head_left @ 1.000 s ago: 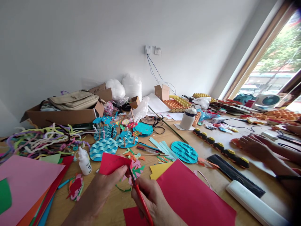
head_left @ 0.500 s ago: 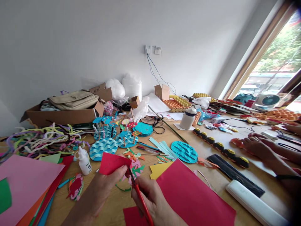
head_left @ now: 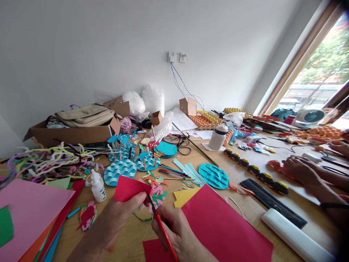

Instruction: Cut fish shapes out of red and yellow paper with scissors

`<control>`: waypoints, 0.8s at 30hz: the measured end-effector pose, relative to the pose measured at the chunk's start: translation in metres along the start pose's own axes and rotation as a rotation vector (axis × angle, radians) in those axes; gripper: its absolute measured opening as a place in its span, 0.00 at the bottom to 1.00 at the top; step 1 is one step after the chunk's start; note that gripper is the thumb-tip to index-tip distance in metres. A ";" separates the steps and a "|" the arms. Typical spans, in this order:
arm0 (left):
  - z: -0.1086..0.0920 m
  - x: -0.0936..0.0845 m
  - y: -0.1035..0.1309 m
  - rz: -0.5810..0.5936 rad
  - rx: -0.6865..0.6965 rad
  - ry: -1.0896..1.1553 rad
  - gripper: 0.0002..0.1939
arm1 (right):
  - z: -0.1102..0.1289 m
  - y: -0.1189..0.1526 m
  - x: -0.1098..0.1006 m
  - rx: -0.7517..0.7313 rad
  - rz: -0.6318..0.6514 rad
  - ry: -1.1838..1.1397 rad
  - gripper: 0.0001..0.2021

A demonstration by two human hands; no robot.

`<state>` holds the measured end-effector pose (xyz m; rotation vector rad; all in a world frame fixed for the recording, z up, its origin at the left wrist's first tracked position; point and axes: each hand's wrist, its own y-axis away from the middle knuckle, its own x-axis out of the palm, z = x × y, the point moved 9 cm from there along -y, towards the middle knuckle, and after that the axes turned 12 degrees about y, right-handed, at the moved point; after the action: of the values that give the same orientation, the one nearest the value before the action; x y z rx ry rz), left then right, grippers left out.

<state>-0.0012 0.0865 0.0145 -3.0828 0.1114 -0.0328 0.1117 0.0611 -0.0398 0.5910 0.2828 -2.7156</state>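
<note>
My left hand (head_left: 128, 209) pinches a small piece of red paper (head_left: 131, 188), which has faint drawn lines on it. Red-handled scissors (head_left: 163, 231) are gripped in my right hand (head_left: 174, 225), their dark blades at the right edge of that paper. Whether the blades are fully closed I cannot tell. Beneath and beyond the hands lie pink, green and orange paper scraps (head_left: 158, 194). A large red sheet (head_left: 218, 222) lies to the right of my right hand, partly over a yellow piece (head_left: 185, 197). Another red piece (head_left: 151, 251) shows below my right wrist.
A white glue bottle (head_left: 98, 187) stands left of my hands, near stacked coloured sheets (head_left: 32, 207) and a heap of pipe cleaners (head_left: 60, 160). Blue wavy discs (head_left: 120, 173) lie ahead. At right are a white case (head_left: 294, 234) and another person's hands (head_left: 302, 173).
The red paper and my left hand have shifted very slightly left. The scissors stay at the paper's edge. At right, the other person's hands have moved a little.
</note>
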 end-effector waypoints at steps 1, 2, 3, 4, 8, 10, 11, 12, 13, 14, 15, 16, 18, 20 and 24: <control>0.002 0.000 0.000 0.010 -0.005 -0.002 0.06 | -0.001 0.000 0.000 0.003 0.003 0.002 0.15; 0.004 -0.001 0.000 0.017 -0.011 -0.002 0.06 | -0.002 0.000 0.000 0.004 0.006 0.006 0.15; 0.007 -0.002 -0.001 0.020 -0.016 -0.001 0.05 | -0.002 0.000 0.001 0.004 0.009 0.010 0.15; 0.010 -0.004 -0.001 0.017 -0.023 0.000 0.05 | -0.002 0.000 0.001 0.001 0.015 0.013 0.15; 0.014 -0.010 0.000 0.002 -0.016 -0.019 0.05 | -0.004 0.000 0.001 -0.005 0.012 0.023 0.14; 0.012 -0.010 -0.001 0.000 -0.004 -0.027 0.04 | -0.006 0.000 0.002 -0.001 0.006 0.025 0.14; 0.011 -0.011 -0.001 -0.003 -0.002 -0.022 0.04 | -0.007 0.000 0.002 0.003 0.002 0.025 0.14; 0.010 -0.011 -0.002 -0.008 -0.004 -0.018 0.04 | -0.007 0.001 0.002 0.007 0.000 0.025 0.14; 0.009 -0.011 -0.002 -0.006 -0.010 -0.018 0.03 | -0.007 0.001 0.002 0.010 -0.001 0.023 0.14; 0.009 -0.010 -0.002 0.000 -0.012 -0.021 0.03 | -0.006 0.001 0.003 0.012 0.005 0.019 0.14; 0.007 -0.010 -0.003 0.008 -0.006 -0.025 0.04 | -0.005 0.001 0.003 0.015 0.016 0.013 0.14; 0.006 -0.008 -0.003 0.024 -0.003 -0.031 0.04 | -0.003 0.002 0.003 0.020 0.026 0.008 0.13; 0.006 -0.005 -0.002 0.042 -0.013 -0.039 0.05 | 0.000 0.002 0.003 0.027 0.050 -0.010 0.12; 0.007 -0.005 -0.001 0.018 -0.038 -0.054 0.05 | 0.003 0.002 0.003 0.029 0.062 -0.032 0.11; 0.006 -0.008 0.002 -0.064 -0.052 -0.094 0.08 | 0.006 0.002 0.003 0.031 0.068 -0.058 0.12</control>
<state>-0.0096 0.0852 0.0080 -3.1326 0.0092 0.1146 0.1078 0.0569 -0.0357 0.5191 0.2028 -2.6703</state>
